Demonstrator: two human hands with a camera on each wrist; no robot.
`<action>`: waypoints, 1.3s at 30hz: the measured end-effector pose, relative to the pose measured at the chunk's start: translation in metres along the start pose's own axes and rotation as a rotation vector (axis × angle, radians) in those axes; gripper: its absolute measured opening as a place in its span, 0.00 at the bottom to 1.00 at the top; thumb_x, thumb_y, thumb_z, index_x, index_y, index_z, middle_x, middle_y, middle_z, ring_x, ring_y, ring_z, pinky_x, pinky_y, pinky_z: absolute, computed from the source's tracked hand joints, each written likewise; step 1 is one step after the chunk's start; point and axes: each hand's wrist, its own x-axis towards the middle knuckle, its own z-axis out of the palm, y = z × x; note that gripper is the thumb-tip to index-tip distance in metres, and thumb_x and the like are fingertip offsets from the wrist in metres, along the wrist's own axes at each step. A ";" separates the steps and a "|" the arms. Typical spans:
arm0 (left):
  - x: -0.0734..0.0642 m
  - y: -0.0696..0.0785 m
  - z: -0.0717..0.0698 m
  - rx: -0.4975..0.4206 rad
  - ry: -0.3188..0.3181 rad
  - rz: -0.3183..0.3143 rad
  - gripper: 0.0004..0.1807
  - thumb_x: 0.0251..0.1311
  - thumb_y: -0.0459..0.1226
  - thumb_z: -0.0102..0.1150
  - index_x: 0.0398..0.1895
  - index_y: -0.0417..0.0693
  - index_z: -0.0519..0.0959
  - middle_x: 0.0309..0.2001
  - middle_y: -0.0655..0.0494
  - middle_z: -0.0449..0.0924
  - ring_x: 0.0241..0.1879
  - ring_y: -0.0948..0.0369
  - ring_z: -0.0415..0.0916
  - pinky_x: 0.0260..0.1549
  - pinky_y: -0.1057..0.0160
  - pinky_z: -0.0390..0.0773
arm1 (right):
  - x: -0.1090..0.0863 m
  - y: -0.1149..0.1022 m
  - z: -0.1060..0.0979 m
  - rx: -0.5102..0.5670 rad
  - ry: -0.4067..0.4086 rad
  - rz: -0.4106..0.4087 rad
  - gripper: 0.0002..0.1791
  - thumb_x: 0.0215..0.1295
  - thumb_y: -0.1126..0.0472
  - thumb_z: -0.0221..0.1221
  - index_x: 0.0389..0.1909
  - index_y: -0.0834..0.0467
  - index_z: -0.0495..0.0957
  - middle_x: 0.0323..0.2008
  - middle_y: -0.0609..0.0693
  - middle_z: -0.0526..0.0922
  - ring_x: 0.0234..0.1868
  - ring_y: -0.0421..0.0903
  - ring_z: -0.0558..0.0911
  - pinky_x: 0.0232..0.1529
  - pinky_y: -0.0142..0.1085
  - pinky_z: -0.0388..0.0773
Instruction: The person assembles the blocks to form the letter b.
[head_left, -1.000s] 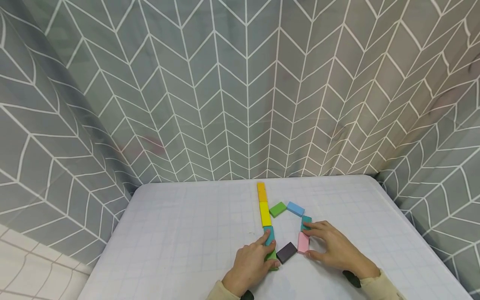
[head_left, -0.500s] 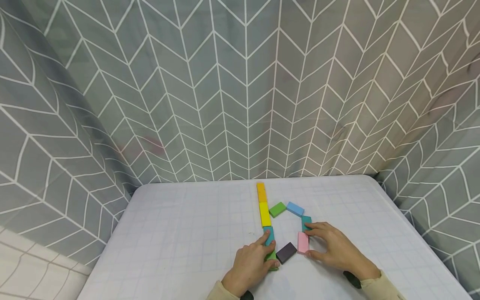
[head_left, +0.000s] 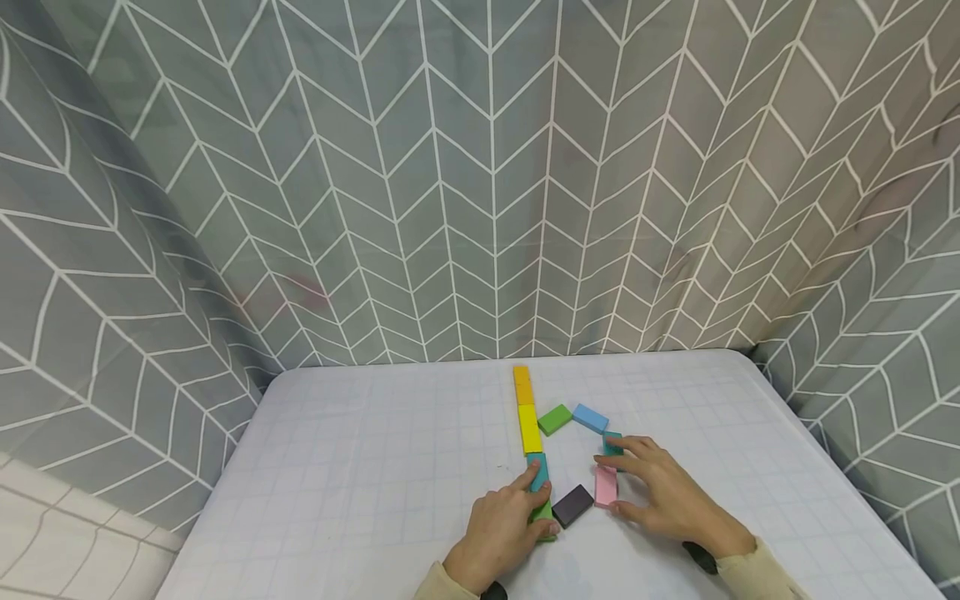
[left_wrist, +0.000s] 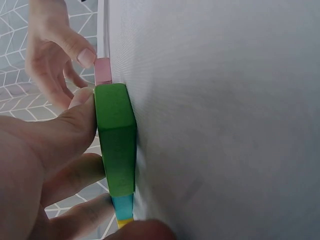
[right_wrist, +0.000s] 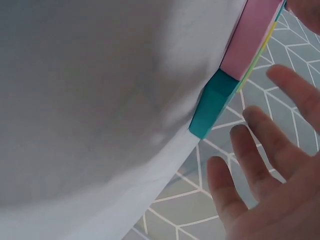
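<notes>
My left hand (head_left: 504, 533) rests on a row of wooden blocks, its thumb and fingers touching a green block (left_wrist: 116, 145) and a light blue block (head_left: 542, 467). Beyond these, a yellow block (head_left: 529, 428) and an orange block (head_left: 523, 386) continue the straight row. Over the right side of a curve of blocks hovers my right hand (head_left: 671, 492), fingers spread and lifted off. Its thumb is close to the pink block (head_left: 605, 487); whether it touches cannot be told. A teal block (right_wrist: 212, 102) adjoins the pink one, partly hidden by fingers in the head view.
A dark block (head_left: 573, 506), a second green block (head_left: 556, 419) and a blue block (head_left: 591, 417) form the rest of the curve beside the row. All lie flat on a white table (head_left: 375, 450). Grey patterned curtains (head_left: 465, 208) surround its back and sides.
My right hand's fingers have lifted and spread, shifting slightly left and away over the pink and teal blocks. The left hand and the blocks show no clear movement.
</notes>
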 end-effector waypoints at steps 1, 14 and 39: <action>0.000 0.000 0.000 -0.001 -0.004 -0.003 0.33 0.59 0.57 0.73 0.67 0.59 0.83 0.76 0.52 0.73 0.49 0.45 0.90 0.30 0.51 0.87 | 0.001 -0.001 0.000 0.014 -0.013 -0.009 0.34 0.48 0.57 0.82 0.61 0.48 0.86 0.68 0.54 0.81 0.67 0.58 0.78 0.59 0.65 0.78; -0.001 0.000 0.001 -0.001 0.002 0.016 0.32 0.60 0.57 0.73 0.67 0.59 0.83 0.76 0.51 0.73 0.49 0.46 0.91 0.32 0.52 0.88 | 0.012 -0.005 0.004 0.141 -0.160 -0.120 0.31 0.46 0.66 0.82 0.52 0.41 0.90 0.72 0.54 0.77 0.72 0.59 0.72 0.61 0.70 0.73; -0.001 0.000 -0.003 0.008 -0.009 0.011 0.33 0.60 0.57 0.72 0.68 0.60 0.83 0.77 0.53 0.72 0.53 0.46 0.89 0.35 0.50 0.89 | 0.017 -0.003 0.004 0.171 -0.191 -0.075 0.22 0.46 0.49 0.80 0.46 0.39 0.90 0.71 0.51 0.79 0.71 0.58 0.72 0.64 0.68 0.71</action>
